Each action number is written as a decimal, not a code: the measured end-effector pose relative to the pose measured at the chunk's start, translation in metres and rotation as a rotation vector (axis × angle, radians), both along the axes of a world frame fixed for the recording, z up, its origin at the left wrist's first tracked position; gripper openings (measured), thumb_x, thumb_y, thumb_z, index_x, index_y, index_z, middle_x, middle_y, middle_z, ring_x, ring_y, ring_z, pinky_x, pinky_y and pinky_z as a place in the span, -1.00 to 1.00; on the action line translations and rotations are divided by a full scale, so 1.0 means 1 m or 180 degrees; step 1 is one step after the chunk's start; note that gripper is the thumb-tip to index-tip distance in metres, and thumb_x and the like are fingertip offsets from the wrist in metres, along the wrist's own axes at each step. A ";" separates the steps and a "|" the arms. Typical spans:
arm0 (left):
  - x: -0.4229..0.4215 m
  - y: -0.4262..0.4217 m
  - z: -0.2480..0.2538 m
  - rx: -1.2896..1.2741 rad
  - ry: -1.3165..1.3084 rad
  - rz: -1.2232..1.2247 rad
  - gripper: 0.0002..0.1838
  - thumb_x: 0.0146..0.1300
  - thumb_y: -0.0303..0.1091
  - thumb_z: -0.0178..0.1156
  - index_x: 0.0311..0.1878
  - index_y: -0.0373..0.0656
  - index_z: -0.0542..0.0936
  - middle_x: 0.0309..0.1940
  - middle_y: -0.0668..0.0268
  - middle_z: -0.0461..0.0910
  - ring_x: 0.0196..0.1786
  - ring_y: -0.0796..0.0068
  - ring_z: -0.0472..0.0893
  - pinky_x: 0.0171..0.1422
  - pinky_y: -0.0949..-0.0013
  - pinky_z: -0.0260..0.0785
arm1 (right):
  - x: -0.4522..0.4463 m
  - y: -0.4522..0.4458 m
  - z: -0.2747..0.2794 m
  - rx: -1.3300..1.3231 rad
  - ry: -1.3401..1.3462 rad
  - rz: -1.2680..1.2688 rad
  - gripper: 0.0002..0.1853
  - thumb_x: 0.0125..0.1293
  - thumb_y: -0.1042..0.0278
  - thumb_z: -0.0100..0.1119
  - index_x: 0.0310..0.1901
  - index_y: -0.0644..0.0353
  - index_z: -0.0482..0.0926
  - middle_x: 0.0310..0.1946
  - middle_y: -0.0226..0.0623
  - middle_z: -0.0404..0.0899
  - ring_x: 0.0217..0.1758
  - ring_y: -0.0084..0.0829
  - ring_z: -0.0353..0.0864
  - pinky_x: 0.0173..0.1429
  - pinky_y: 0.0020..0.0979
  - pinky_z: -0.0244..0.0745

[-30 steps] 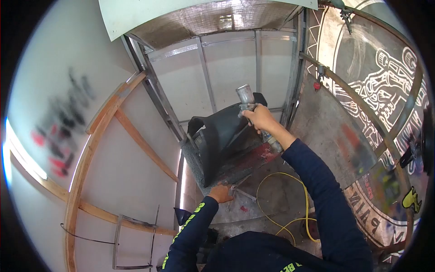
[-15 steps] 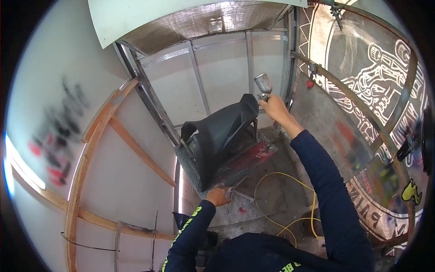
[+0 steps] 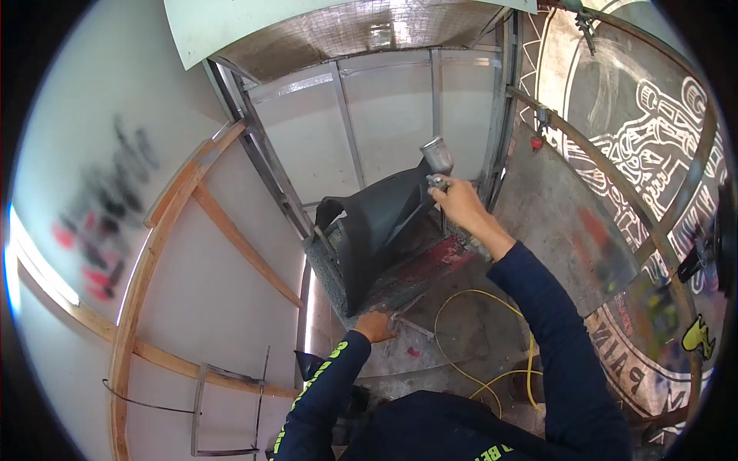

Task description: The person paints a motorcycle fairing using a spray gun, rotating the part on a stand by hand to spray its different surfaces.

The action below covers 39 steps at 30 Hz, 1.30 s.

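A spray gun with a metal cup (image 3: pixel 437 156) is in my right hand (image 3: pixel 461 204), whose fingers are wrapped round its handle. The gun is in front of the upper right end of a dark, curved panel (image 3: pixel 369 223). That panel rests on a rough grey stand (image 3: pixel 327 278) with a red-stained board (image 3: pixel 430 263). Below the panel's lower end, my left hand (image 3: pixel 374 326) is closed round the near edge of the stand, beside a metal bar (image 3: pixel 415 327).
A yellow hose (image 3: pixel 530 361) loops over the floor on the right. Wooden beams (image 3: pixel 146 284) frame the left wall. Along the right runs a rusty rail (image 3: pixel 607 157), with a red-tipped spray gun (image 3: pixel 536 143) hanging from it. A pale sheet (image 3: pixel 192 31) hangs overhead.
My right hand first moved right with the spray gun to the panel's far end, then came back slightly left. My left hand stays at the stand's edge. The view shifted slightly.
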State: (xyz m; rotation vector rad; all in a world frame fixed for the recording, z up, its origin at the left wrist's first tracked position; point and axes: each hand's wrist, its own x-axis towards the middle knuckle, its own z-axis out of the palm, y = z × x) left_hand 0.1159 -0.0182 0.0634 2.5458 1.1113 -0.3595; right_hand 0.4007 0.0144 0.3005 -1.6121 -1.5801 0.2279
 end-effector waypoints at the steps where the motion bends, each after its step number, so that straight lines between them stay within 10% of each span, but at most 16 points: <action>1: 0.000 0.002 -0.002 -0.0008 -0.0007 0.0001 -0.18 0.13 0.09 0.35 0.40 -0.11 0.40 0.46 -0.03 0.28 0.45 -0.12 0.33 0.41 0.00 0.37 | -0.008 -0.002 0.001 -0.0064 0.0143 0.0125 -0.59 0.32 0.21 0.18 0.17 0.11 0.61 -0.17 0.09 0.68 -0.02 0.10 0.66 0.06 -0.10 0.53; 10: 0.001 -0.001 0.001 -0.0112 0.0062 0.0083 -0.20 0.14 0.10 0.33 0.40 -0.11 0.42 0.47 0.01 0.29 0.45 -0.10 0.33 0.42 -0.02 0.35 | -0.082 -0.022 0.008 -0.0631 0.1094 0.0741 -0.55 0.35 0.16 0.22 0.21 0.15 0.59 -0.65 -0.18 0.56 -0.73 -0.38 0.53 -0.55 -0.29 0.48; 20: 0.000 -0.002 0.011 -0.0186 0.0149 0.0140 -0.21 0.15 0.10 0.32 0.39 -0.11 0.43 0.42 0.02 0.37 0.43 -0.14 0.35 0.44 0.02 0.32 | -0.123 -0.018 0.027 -0.0767 0.2102 0.1564 -0.67 0.38 0.16 0.18 -0.13 0.33 0.64 -0.60 -0.34 0.53 -0.76 -0.54 0.46 -0.72 -0.41 0.38; 39: -0.006 0.003 0.011 -0.0023 0.0023 0.0045 -0.19 0.16 0.19 0.30 0.41 -0.03 0.42 0.20 -0.04 0.56 0.36 -0.10 0.43 0.36 -0.03 0.38 | 0.003 0.002 -0.006 -0.0483 0.0718 -0.0011 -0.57 0.34 0.16 0.20 0.16 0.20 0.62 -0.62 -0.20 0.58 -0.71 -0.36 0.56 -0.60 -0.32 0.45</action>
